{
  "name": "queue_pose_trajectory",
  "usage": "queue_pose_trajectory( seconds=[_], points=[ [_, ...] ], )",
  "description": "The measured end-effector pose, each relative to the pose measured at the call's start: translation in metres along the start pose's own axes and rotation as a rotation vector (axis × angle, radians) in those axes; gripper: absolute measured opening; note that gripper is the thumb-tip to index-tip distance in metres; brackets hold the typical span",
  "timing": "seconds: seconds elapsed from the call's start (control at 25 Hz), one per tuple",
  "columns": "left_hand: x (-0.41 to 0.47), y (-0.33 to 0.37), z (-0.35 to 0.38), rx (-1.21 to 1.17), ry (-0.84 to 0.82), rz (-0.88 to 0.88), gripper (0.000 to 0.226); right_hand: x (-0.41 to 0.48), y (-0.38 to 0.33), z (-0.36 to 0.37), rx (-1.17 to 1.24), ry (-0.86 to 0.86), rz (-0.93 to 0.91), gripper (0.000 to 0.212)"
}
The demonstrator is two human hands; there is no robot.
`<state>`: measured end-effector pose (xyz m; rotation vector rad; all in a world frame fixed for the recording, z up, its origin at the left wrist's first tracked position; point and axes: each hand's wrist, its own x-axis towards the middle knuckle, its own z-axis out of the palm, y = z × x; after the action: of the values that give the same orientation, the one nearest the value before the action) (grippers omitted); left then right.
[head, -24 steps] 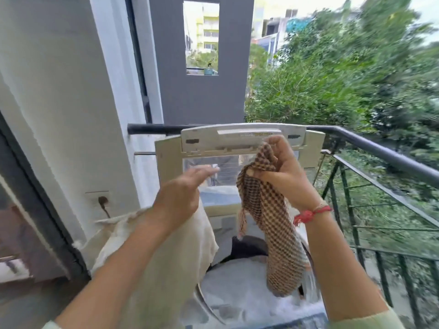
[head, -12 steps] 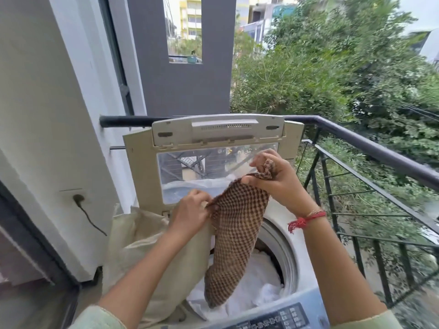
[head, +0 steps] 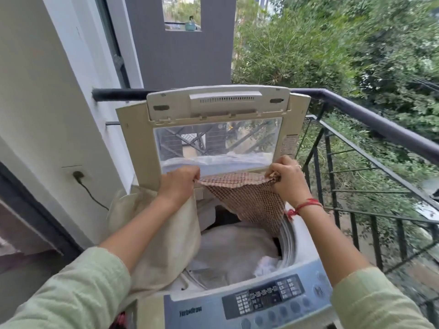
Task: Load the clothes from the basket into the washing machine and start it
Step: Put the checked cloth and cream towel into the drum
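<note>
The checked cloth (head: 249, 200) had just been opened out. A second before, it hung bunched from the right hand alone. Half a second before, the left hand had caught an edge, and now it stretched between both. It looked shaken loose and ready to drop in, so loading was probably still under way and the start not yet due.

Nearest, at 6 o'clock, the control panel (head: 263, 298) of the washing machine (head: 209, 309) lay untouched. Just beyond it the drum already held pale clothes (head: 235, 248). A cream cloth (head: 171, 233) hung under the left forearm at 8 o'clock, over the machine's left rim.

Above the drum, the left hand (head: 178, 184) had its fingers curled tight, pinching the cloth's left corner. The right hand (head: 287, 179), at 3 o'clock from the left one, pinched the right corner in the same curled grip. The top edge ran taut between them. The rest hung towards 5 o'clock, its tip by the drum's right rim.

Behind the hands, at 12 o'clock, the lid (head: 213, 129) stood open and upright. The railing (head: 380, 119) ran off towards 3 o'clock.
</note>
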<state>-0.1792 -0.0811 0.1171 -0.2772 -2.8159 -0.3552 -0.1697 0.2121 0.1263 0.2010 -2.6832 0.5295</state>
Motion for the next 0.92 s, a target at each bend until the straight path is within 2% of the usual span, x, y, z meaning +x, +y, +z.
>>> queue_pose_trajectory(
  seconds=[0.04, 0.16, 0.2, 0.24, 0.28, 0.36, 0.44, 0.52, 0.6, 0.68, 0.76, 0.84, 0.92],
  points=[
    [-0.009, 0.001, 0.009, 0.047, -0.096, 0.021, 0.022, -0.012, 0.001, 0.002, -0.018, -0.18, -0.002, 0.021],
    [-0.038, 0.004, 0.037, 0.227, -0.577, 0.2, 0.029, -0.052, -0.002, 0.029, -0.227, -1.043, -0.073, 0.016],
    [-0.048, 0.003, 0.044, 0.248, -0.706, 0.25, 0.034, -0.067, -0.004, 0.047, -0.296, -1.253, -0.045, 0.026],
    [-0.054, 0.001, 0.05, 0.253, -0.769, 0.268, 0.039, -0.08, -0.006, 0.06, -0.323, -1.355, 0.009, 0.034],
    [-0.057, -0.002, 0.052, 0.243, -0.754, 0.261, 0.04, -0.087, -0.01, 0.068, -0.268, -1.347, 0.106, 0.037],
    [-0.053, -0.002, 0.043, 0.212, -0.603, 0.204, 0.034, -0.085, -0.022, 0.069, -0.143, -1.228, 0.074, 0.034],
    [-0.047, 0.001, 0.022, 0.173, -0.421, 0.138, 0.024, -0.072, -0.036, 0.064, -0.035, -1.01, 0.011, 0.037],
    [-0.044, 0.003, -0.002, -0.006, -0.267, 0.102, 0.018, -0.058, -0.056, 0.059, 0.269, -0.79, -0.029, 0.06],
    [-0.045, 0.006, -0.026, -0.282, -0.113, 0.162, 0.022, -0.044, -0.083, 0.054, 0.482, -0.664, -0.09, 0.088],
    [-0.049, 0.011, -0.05, -0.474, 0.039, 0.367, 0.031, -0.034, -0.106, 0.049, 0.643, -0.611, -0.119, 0.095],
    [-0.055, 0.012, -0.069, -0.468, 0.16, 0.556, 0.045, -0.027, -0.126, 0.037, 0.862, -0.618, -0.111, 0.076],
    [-0.063, 0.009, -0.08, -0.293, 0.3, 0.661, 0.046, -0.021, -0.135, 0.028, 1.029, -0.614, -0.129, 0.044],
    [-0.069, 0.001, -0.079, -0.073, 0.414, 0.695, 0.047, -0.02, -0.138, 0.023, 1.072, -0.566, -0.181, 0.028]
  ],
)
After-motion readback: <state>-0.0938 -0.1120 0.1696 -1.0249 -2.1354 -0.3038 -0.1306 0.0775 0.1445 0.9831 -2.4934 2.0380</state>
